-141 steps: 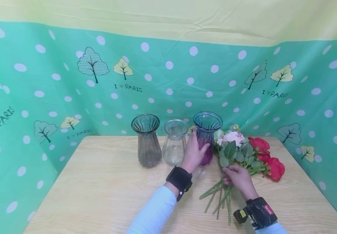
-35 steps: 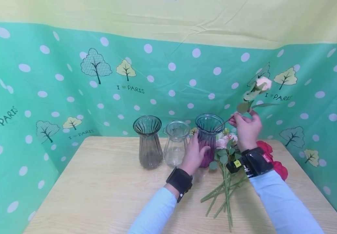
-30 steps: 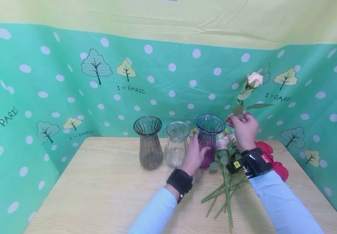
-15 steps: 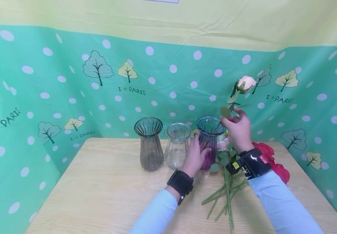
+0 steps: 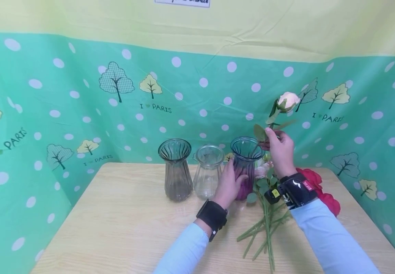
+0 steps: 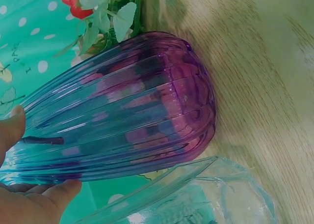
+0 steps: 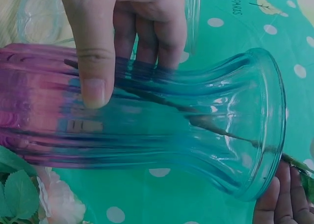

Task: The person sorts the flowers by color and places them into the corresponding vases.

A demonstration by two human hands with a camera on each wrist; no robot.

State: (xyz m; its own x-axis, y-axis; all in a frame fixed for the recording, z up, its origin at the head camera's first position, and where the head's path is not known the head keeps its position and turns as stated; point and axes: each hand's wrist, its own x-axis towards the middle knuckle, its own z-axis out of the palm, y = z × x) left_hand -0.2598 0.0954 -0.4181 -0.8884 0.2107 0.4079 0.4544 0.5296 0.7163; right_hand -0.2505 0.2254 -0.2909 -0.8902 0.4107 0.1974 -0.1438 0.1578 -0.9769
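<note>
Glass vases stand upright in a row near the middle of the head view, on the wooden counter (image 5: 122, 228): a smoked-grey vase (image 5: 177, 179) first, then a clear vase (image 5: 204, 179) just beside it. Next, the left hand (image 5: 229, 184) grasps a blue-and-purple vase (image 5: 249, 167), its grip spanning the body with the thumb across the near face.

Just right of that mouth, the right hand (image 5: 280, 154) is the nearer one to the rim, its grip pinching the stem (image 7: 159, 99) of a white rose (image 5: 288, 101). The rose's long axis slants: bloom at upper right, stem running down and left through the mouth. The wrist views show the stem's lower end inside the glass, short of the purple base. Leaves (image 5: 259, 132) sit beside the pinching fingers above the opening; they and the flared rim seem likeliest to catch.

Below and right of the vase, loose green stems (image 5: 268, 232) lie crossed, with a pale pink flower (image 5: 261, 170) left of the right wrist. Red roses (image 5: 328, 203) at far right are partly hidden by the right arm.
</note>
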